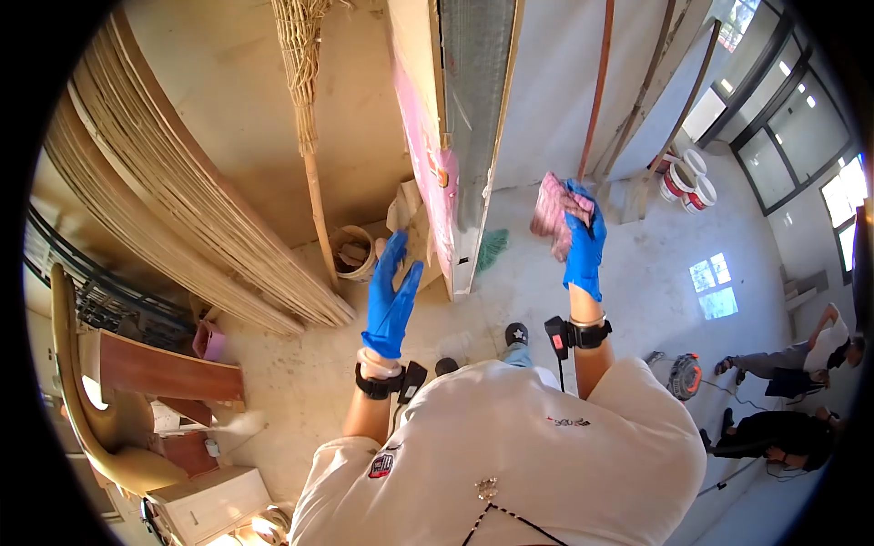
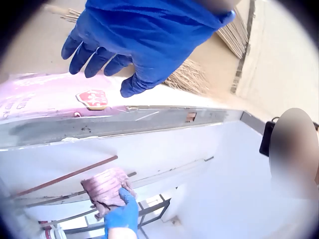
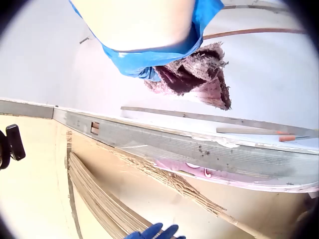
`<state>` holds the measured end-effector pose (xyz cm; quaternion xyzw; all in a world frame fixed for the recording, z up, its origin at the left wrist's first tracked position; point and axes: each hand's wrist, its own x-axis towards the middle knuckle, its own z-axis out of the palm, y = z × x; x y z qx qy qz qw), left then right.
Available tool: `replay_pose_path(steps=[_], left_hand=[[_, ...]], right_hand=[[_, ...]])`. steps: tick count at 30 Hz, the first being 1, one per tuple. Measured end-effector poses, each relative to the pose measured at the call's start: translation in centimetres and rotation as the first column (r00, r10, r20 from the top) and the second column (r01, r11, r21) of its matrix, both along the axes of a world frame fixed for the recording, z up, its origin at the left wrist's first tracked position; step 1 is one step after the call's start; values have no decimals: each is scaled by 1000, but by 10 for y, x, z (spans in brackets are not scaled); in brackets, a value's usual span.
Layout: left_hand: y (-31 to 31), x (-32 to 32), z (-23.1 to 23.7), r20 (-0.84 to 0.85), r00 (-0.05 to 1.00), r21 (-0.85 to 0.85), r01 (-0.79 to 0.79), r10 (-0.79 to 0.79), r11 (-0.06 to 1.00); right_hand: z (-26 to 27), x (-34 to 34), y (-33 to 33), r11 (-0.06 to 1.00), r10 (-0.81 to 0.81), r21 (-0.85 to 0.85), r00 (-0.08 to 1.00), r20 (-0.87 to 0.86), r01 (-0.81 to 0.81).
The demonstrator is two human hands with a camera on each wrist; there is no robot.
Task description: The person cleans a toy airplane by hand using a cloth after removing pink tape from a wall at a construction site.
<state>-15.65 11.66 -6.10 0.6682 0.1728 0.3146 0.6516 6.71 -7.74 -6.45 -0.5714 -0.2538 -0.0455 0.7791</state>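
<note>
My right hand (image 1: 585, 246), in a blue glove, grips a crumpled pink cloth (image 1: 549, 214) to the right of a wall end faced with a grey metal strip (image 1: 475, 118). In the right wrist view the cloth (image 3: 209, 82) looks frayed at its edges, and the glove hides part of it. On the other side of the wall end, my left hand (image 1: 391, 305), also gloved in blue, holds nothing. Its fingers are extended and spread a little in the left wrist view, near pink printed sheeting (image 2: 55, 94) along the wall's edge.
A twig broom (image 1: 299, 82) leans by a bucket (image 1: 353, 253), with long bundled strips (image 1: 173, 182) to their left. Green bristles (image 1: 492, 247) lie at the wall's foot. White buckets (image 1: 678, 182) stand far right. Two people (image 1: 783, 446) are at the lower right, near an orange-and-grey machine (image 1: 685, 376).
</note>
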Motion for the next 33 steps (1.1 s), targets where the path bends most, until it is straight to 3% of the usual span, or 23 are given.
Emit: replay_pose_path(steps=[1,2,4,6,9,14,16,20,24,26,27,28,29,30,31,32,33], left_hand=[[3,8,3,-15,998,124,-51,53,991],[8,16,7,-11,999,130,-51,53,990],[20,33,16,-49,983,545,-123,178,829],[25,51,24,-4,981,571,-159,196,805],[27,75,33,128,973,641,-229,192,733],[21,109,55,189,968,526,-241,164,816],[21,119,68,373,921,500,-305,117,810],[21,121,87,401,906,573,-363,135,735],[32,108,95,299,930,678,-364,213,639],[37,106,99,172,960,821,-263,220,507],[37,108,100,173,960,823,-263,218,504],[39,110,102,157,965,860,-238,210,452],[41,112,102,140,969,892,-212,201,398],[42,114,102,122,974,921,-184,192,344],[43,118,100,140,972,932,-195,191,305],[44,124,95,142,972,931,-196,188,307],[45,128,89,187,963,919,-241,195,311]], right_hand=[[-7,-4,-6,999,-9,-34,1000,-23,9],[-16,-8,-12,998,-20,-67,999,-43,18],[-38,-9,-25,999,-28,-45,999,-19,27],[-59,-6,-47,990,-85,-115,995,-51,78],[-51,-13,-72,988,-153,-40,978,-142,149],[-45,-19,-110,963,-208,127,955,-213,238],[-45,-18,-120,958,-232,119,948,-215,262],[-27,-25,-133,943,-311,30,911,-270,331],[-22,-23,-149,957,-290,-63,946,-143,284],[8,-27,-143,968,-240,-124,955,-174,220],[21,-32,-131,983,-136,-137,985,-111,120],[25,-36,-113,974,-178,-200,911,-373,109],[29,-38,-94,916,-165,-400,892,-421,-19],[31,-40,-75,851,-129,-494,840,-527,-179],[-7,-31,-46,936,131,-287,959,-251,-203],[49,-57,-27,854,117,-398,868,-483,-337],[32,-52,-5,838,273,-354,881,-388,-416]])
